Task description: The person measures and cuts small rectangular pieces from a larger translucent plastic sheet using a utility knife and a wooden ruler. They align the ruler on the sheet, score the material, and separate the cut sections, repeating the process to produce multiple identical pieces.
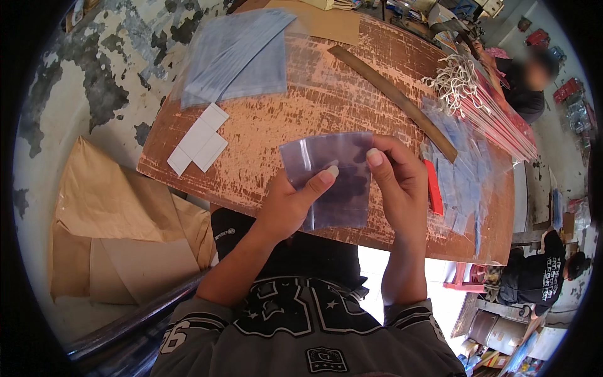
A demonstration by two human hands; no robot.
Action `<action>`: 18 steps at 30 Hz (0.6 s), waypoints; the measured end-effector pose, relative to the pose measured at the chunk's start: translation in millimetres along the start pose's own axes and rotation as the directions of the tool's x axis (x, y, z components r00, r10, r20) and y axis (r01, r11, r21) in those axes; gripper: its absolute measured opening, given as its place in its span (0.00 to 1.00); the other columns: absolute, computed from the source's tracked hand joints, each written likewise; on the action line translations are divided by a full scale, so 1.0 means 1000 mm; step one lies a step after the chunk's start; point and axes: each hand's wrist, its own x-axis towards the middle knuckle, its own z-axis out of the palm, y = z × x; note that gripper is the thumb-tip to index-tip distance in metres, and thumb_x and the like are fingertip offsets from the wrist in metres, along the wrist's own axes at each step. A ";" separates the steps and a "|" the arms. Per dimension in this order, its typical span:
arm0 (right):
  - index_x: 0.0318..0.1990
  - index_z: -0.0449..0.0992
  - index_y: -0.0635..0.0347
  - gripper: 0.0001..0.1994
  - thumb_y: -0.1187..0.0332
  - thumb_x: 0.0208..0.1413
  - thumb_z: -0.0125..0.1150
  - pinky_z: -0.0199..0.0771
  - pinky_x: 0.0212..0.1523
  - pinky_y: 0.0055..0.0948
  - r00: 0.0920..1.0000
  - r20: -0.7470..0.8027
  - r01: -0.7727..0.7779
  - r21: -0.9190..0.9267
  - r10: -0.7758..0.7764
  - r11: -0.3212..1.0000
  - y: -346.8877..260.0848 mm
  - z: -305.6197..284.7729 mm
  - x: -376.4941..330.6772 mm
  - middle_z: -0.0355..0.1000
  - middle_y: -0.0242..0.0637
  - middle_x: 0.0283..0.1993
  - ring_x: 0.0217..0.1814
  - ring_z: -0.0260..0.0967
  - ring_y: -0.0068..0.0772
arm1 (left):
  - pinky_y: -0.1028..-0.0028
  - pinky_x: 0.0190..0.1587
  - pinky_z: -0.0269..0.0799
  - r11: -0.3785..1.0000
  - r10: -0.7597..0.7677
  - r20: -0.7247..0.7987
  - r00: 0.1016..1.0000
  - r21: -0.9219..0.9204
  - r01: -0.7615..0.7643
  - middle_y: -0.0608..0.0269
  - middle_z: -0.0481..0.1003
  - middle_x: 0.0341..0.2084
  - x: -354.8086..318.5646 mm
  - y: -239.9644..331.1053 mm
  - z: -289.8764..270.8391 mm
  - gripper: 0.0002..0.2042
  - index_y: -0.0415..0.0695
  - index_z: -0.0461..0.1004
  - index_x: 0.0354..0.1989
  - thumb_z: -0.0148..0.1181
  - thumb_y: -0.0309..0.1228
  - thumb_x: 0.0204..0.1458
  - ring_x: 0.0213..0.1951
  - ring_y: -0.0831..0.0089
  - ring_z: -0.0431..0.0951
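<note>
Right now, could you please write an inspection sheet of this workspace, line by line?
Surface: worn brown wooden board, paint scratched.
Job's things: small clear plastic bag, held above the board.
Clutter: stack of clear sheets; white cards; wooden strip; red tool; loose small bags; white hooks on red rods.
Grippers: left hand and right hand both pinch the bag.
Cables: nothing seen.
Surroundings: brown paper on the floor; people nearby at the right.
</note>
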 end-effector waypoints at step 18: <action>0.52 0.86 0.64 0.12 0.65 0.73 0.66 0.72 0.48 0.22 0.999 -0.022 -0.026 0.070 0.028 0.997 0.003 -0.002 0.009 0.82 0.29 0.43 0.45 0.74 0.17 | 0.71 0.59 0.77 0.996 0.075 -0.031 0.997 -0.046 -0.076 0.62 0.82 0.53 0.006 -0.005 0.008 0.19 0.36 0.77 0.63 0.66 0.34 0.71 0.54 0.76 0.81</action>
